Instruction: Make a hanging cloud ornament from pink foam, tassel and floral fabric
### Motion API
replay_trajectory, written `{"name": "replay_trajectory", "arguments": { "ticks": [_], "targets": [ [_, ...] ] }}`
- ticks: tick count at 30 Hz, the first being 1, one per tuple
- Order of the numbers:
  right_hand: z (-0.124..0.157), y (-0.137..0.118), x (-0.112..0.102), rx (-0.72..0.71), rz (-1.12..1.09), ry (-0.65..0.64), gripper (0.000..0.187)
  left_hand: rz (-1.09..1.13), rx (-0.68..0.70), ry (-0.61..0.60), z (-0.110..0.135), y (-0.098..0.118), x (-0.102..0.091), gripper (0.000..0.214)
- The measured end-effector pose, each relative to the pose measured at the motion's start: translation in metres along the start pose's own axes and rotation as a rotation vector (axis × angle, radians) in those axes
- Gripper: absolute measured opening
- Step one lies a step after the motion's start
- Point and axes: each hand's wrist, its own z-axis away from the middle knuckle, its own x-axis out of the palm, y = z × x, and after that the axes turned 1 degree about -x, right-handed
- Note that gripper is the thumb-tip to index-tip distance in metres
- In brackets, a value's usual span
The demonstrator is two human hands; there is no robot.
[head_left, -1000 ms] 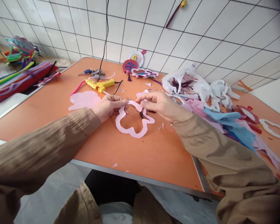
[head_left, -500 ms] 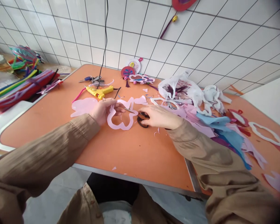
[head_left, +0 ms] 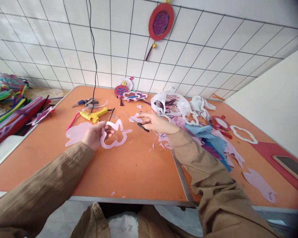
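My left hand point(head_left: 96, 135) is closed on the left side of a pink felt outline point(head_left: 111, 145), a wavy cloud-like frame with an open middle. Slightly up and to the right, my right hand point(head_left: 156, 123) has its fingers around the black handle of a pair of scissors point(head_left: 143, 128). The blades point left, apart from the outline. A solid pink felt shape point(head_left: 75, 134) lies flat beside my left hand. Under the scissors is a small pink scrap point(head_left: 134, 118).
A yellow glue gun point(head_left: 95, 114) and keys point(head_left: 90, 102) lie behind my left hand. At right are a white plastic bag point(head_left: 181, 105), blue felt point(head_left: 201, 130) and a phone point(head_left: 291, 167). Pipe cleaners point(head_left: 17, 120) stand left. A round red ornament point(head_left: 152, 23) hangs on the tiled wall.
The scissors have come away from the pink outline, and my right hand has moved up and apart from my left. The view has turned right, bringing the phone into sight.
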Motion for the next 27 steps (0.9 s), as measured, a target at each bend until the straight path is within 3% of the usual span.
{"name": "replay_trajectory", "arguments": {
  "ticks": [5,9,12,18,22,27],
  "targets": [
    [0.002,-0.005,-0.016,-0.072,-0.348,-0.014,0.069,-0.002,0.042,-0.008,0.0,0.004,0.006,0.03],
    [0.008,-0.024,-0.016,-0.209,-0.475,0.162,0.054,-0.185,0.056,-0.206,-0.007,0.012,0.02,0.018],
    [0.01,-0.044,-0.012,-0.254,-0.437,0.273,0.037,-0.28,0.085,-0.345,-0.016,0.028,0.035,0.023],
    [0.004,-0.064,-0.01,-0.264,-0.212,0.298,0.048,-0.346,0.142,-0.442,-0.034,0.06,0.061,0.023],
    [-0.003,-0.052,-0.009,-0.192,-0.19,0.265,0.045,-0.372,0.109,-0.441,-0.048,0.061,0.066,0.022],
    [-0.01,-0.041,-0.003,-0.141,-0.262,0.321,0.043,-0.385,0.079,-0.469,-0.061,0.051,0.065,0.026]
  ]
}}
